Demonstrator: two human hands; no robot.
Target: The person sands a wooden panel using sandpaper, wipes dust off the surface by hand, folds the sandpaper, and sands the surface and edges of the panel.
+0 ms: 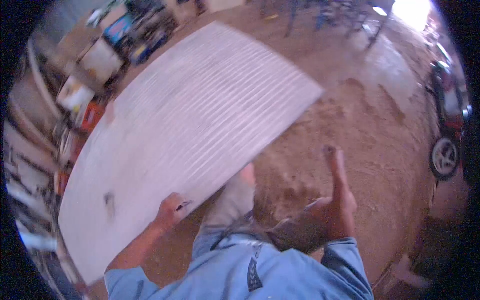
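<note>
A large whitish ribbed sheet slants across the left and middle of the head view, above the brown floor. My left hand is closed at its near edge, with the fingers curled there. Beside those fingers is a small dark patch that I cannot make out. Another dark mark shows on the sheet farther left. My right hand is apart from the sheet, low on the right beside my leg. Blur and overlap with the leg and foot hide its fingers.
Boxes and clutter line the left side, with an orange-red crate near the sheet's edge. A wheeled vehicle stands at the right. Blurred metal frames are at the back, near bright light. Bare dirt floor lies right of the sheet.
</note>
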